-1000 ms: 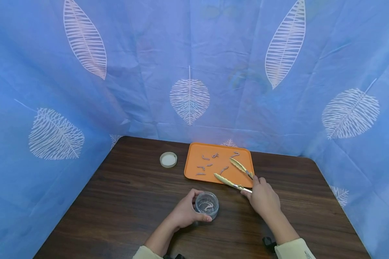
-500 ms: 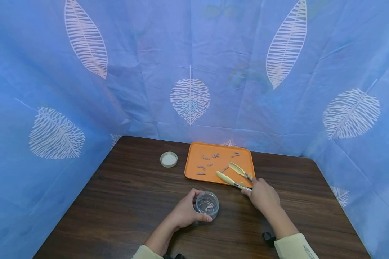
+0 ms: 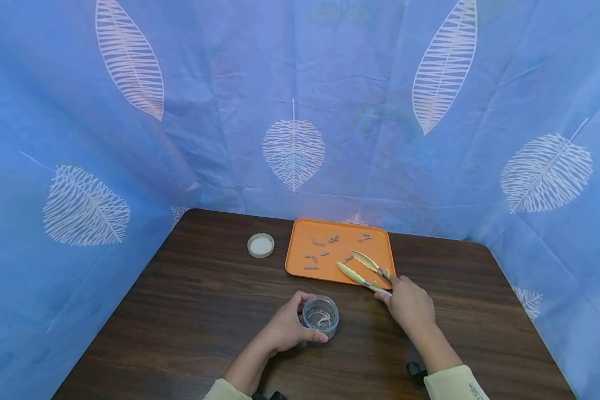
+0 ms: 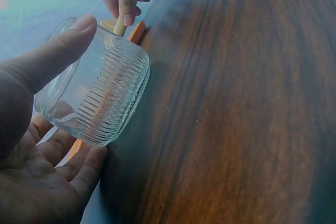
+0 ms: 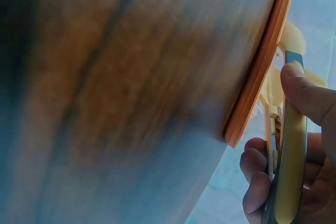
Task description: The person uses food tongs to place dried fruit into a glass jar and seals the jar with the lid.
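My left hand [image 3: 285,326] grips a clear glass jar [image 3: 333,328] on the table, thumb at the near side and fingers at the far side. Inside the jar lies a pale worm-like piece [image 3: 323,318]. Ribbed glass shows on the jar [image 4: 113,95] in the left wrist view. My right hand [image 3: 411,304] holds yellow-tipped tongs [image 3: 352,273] over the orange tray [image 3: 296,233], their arms spread apart. A pinkish-grey worm-like piece [image 3: 347,259] lies between the tong tips, partly hidden; whether they touch it I cannot tell. Several similar pieces [image 3: 334,239] are scattered on the tray.
A round lid [image 3: 261,245] with a pale inside lies on the dark wooden table [image 3: 205,289], left of the tray. Blue cloth [image 3: 220,111] with white leaf prints hangs behind and on both sides of the table.
The tongs have moved slightly nearer and right, and their tips have come closer together around one worm-like piece. My left hand and the jar have stayed in place.
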Action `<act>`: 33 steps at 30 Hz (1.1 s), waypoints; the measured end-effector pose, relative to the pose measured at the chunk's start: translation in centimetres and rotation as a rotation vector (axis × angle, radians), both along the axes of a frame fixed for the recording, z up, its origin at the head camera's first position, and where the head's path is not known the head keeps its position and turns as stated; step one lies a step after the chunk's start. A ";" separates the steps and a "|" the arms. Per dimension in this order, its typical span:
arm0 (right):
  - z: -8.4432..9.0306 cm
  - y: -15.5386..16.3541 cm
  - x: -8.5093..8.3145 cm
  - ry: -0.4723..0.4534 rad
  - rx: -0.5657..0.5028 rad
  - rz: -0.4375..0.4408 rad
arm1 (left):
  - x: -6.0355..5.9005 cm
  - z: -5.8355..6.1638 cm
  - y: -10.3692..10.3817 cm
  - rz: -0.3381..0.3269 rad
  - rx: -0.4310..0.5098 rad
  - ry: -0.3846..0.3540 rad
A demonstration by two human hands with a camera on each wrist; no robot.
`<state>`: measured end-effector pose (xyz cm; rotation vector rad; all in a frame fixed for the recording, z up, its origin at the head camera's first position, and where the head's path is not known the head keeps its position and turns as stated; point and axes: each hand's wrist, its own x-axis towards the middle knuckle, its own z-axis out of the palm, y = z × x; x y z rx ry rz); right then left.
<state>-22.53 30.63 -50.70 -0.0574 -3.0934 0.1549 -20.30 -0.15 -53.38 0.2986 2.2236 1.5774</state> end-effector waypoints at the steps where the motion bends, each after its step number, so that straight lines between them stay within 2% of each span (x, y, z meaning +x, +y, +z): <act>1: 0.0 0.0 0.0 0.005 -0.002 0.002 | 0.0 0.0 0.0 0.001 -0.002 0.001; 11: -0.2 -0.2 0.9 0.128 -0.052 0.026 | 0.0 0.1 0.0 0.000 0.002 0.002; 18: 0.6 -0.7 1.9 0.123 -0.091 0.044 | 0.1 -0.2 0.0 0.006 0.002 0.005; 22: 1.1 -1.1 3.0 0.140 -0.123 0.056 | 0.2 -0.2 0.0 0.006 0.006 0.008; 33: 2.6 -3.0 7.1 0.287 -0.145 0.107 | 0.3 0.2 -0.1 0.014 0.022 0.017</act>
